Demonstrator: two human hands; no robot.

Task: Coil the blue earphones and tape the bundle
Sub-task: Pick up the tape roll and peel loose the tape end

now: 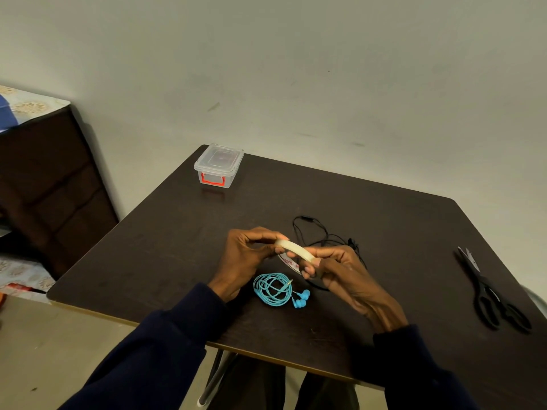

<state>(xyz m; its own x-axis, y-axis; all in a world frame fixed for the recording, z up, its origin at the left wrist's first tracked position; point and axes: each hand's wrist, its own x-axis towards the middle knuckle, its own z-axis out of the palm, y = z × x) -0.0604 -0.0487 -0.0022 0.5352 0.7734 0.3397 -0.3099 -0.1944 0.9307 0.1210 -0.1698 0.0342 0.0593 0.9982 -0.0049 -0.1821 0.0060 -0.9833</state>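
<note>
The blue earphones [275, 289] lie coiled in a loose ring on the dark table [399, 232], their two earbuds sticking out at the lower right. Just above them both hands hold a roll of clear tape [296, 250] on edge. My left hand [247, 255] pinches the roll's left end with fingertips and thumb. My right hand [340, 270] grips the roll's right side, thumb on top. Neither hand touches the earphones.
Black earphones [322, 235] lie tangled behind my right hand. Black scissors [491, 291] rest near the table's right edge. A clear lidded box with a red latch [218, 165] stands at the far left corner. A dark cabinet [50, 184] is left of the table.
</note>
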